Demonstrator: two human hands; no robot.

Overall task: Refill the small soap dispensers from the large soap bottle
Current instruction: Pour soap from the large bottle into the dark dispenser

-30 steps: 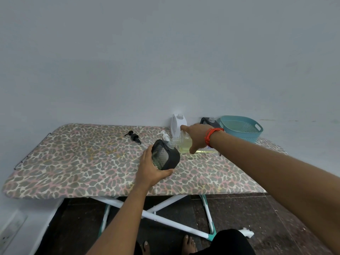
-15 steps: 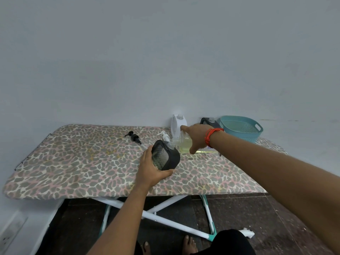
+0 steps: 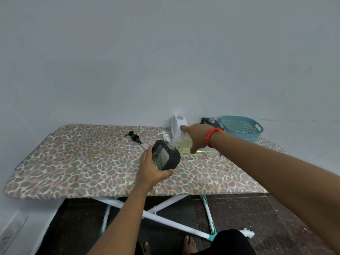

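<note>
My left hand [image 3: 150, 167] grips a small black soap dispenser [image 3: 166, 157] with a clear textured front, held tilted on the leopard-print board [image 3: 77, 162]. My right hand [image 3: 196, 136] holds the large clear soap bottle [image 3: 184, 144] on its side, yellowish liquid inside, its neck touching the top opening of the black dispenser. A white pump head [image 3: 165, 136] lies just behind the dispenser. A black pump head [image 3: 133, 136] lies further left. A white dispenser [image 3: 177, 123] and a second black dispenser [image 3: 209, 121], both without pumps, stand by the wall.
A teal plastic basket [image 3: 242, 128] sits at the board's far right, close to the wall. The board's white and teal crossed legs [image 3: 165, 216] stand on a dark floor. My bare feet [image 3: 189, 244] show below. A wall socket [image 3: 11, 230] is at the lower left.
</note>
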